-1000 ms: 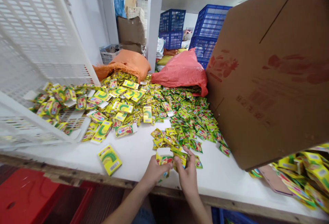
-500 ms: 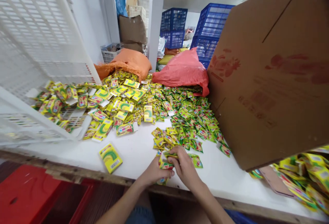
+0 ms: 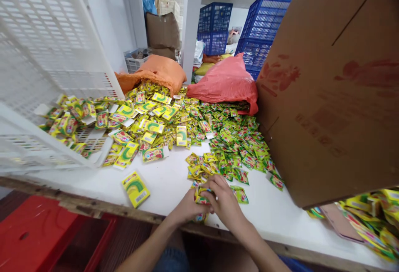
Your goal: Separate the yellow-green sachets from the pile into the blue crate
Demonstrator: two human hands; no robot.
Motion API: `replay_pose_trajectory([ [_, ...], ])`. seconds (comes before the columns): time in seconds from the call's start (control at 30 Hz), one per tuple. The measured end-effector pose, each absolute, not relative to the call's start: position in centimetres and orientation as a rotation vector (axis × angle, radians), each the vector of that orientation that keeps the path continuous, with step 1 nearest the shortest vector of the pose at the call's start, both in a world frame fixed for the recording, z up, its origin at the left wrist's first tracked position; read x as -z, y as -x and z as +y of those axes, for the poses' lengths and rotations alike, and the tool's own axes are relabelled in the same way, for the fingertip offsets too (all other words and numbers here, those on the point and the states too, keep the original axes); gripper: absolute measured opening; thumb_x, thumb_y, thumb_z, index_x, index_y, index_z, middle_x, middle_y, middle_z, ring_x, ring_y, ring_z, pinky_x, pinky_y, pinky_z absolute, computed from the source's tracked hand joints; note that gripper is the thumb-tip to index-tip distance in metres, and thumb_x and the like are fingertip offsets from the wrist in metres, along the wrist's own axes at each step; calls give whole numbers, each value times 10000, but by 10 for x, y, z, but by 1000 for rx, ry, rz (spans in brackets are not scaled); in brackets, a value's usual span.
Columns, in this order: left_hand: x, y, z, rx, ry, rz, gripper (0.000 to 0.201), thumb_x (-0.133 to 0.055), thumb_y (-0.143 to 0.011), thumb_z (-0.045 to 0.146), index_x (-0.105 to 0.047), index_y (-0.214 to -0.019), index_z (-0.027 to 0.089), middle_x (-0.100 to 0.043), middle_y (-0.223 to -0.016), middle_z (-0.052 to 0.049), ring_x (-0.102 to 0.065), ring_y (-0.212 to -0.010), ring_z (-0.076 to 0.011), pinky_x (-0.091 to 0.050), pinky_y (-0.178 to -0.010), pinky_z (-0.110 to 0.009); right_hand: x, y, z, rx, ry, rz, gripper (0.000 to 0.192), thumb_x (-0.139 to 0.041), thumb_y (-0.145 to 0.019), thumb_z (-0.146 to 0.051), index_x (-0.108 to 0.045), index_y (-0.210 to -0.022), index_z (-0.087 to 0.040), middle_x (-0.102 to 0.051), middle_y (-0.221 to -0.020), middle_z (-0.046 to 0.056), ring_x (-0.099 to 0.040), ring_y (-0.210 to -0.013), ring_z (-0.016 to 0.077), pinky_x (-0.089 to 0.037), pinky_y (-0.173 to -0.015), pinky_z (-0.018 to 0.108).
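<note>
Both hands meet at the front edge of a white table (image 3: 165,184). My left hand (image 3: 187,209) grips a small yellow-green box (image 3: 200,197) from below. My right hand (image 3: 225,202) covers the box's top, its fingers pressing green sachets into it. Just beyond the hands lies a small heap of yellow-green sachets (image 3: 202,164), and a broad spread of green sachets (image 3: 240,143) runs back toward a red sack. One filled yellow box (image 3: 136,188) lies alone to the left of my hands.
A tipped white plastic crate (image 3: 40,76) on the left spills yellow boxes (image 3: 137,126). An orange sack (image 3: 158,72) and a red sack (image 3: 227,85) lie at the back. A large cardboard box (image 3: 330,93) leans in at right. Blue crates (image 3: 262,26) stand behind. A red stool (image 3: 40,238) is below left.
The open white flap of the box seen a second ago is now covered by my right hand, which has moved over the box. The view has shifted slightly upward.
</note>
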State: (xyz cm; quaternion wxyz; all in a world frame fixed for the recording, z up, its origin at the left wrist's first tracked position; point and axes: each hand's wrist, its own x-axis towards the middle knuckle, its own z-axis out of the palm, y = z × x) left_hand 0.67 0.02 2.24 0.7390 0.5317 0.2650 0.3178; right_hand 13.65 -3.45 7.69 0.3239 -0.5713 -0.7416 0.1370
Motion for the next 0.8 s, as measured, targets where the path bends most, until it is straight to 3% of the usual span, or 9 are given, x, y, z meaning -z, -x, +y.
replay_pose_trajectory([
  [0.13, -23, -3, 1, -742, -1200, 659, 294, -690, -578, 163, -655, -865, 113, -645, -789, -20, -555, -740, -168, -424, -695, -241, -65, -134, -39, -187, 1517, -1942, 120, -507, -823, -202, -602, -881, -250, -472, -1156, 65, -413, -1089, 265, -342, -892, 458],
  [0.23, -22, -2, 1, -712, -1164, 649, 379, -703, -597, 195, -632, -958, 104, -639, -802, -25, -547, -717, -153, -419, -685, -238, -57, -139, -40, -192, 1580, -1854, 118, -529, -817, -244, -562, -930, -241, -508, -1094, 65, -433, -1054, 256, -347, -872, 440],
  [0.33, -20, -2, 1, -728, -1168, 669, 365, -719, -576, 189, -632, -918, 95, -634, -776, -21, -544, -707, -152, -420, -678, -241, -57, -140, -40, -193, 1641, -1840, 74, -556, -806, -258, -560, -875, -230, -546, -1003, 57, -450, -1013, 252, -354, -836, 416],
  [0.5, -17, -1, 1, -827, -1209, 725, 378, -709, -577, 157, -602, -937, 112, -649, -859, -35, -558, -783, -172, -434, -735, -261, -67, -132, -42, -283, 1613, -2022, 72, -573, -802, -261, -615, -755, -227, -529, -1140, 47, -378, -1140, 269, -308, -914, 428],
  [0.63, -15, 3, -2, -894, -1213, 736, 472, -687, -630, 165, -480, -1054, 158, -634, -922, -44, -569, -841, -176, -433, -773, -274, -57, -135, -47, -429, 1610, -1962, 95, -550, -815, -296, -624, -845, -245, -542, -1141, 49, -412, -1133, 268, -327, -920, 436],
  [0.8, -19, 10, -11, -968, -1154, 731, 490, -583, -769, 205, -249, -1126, 252, -589, -1018, -49, -587, -880, -157, -429, -811, -304, -23, -140, -55, -753, 1493, -1509, 251, -517, -830, -298, -478, -1066, -220, -598, -1012, 58, -565, -951, 197, -441, -839, 337],
])
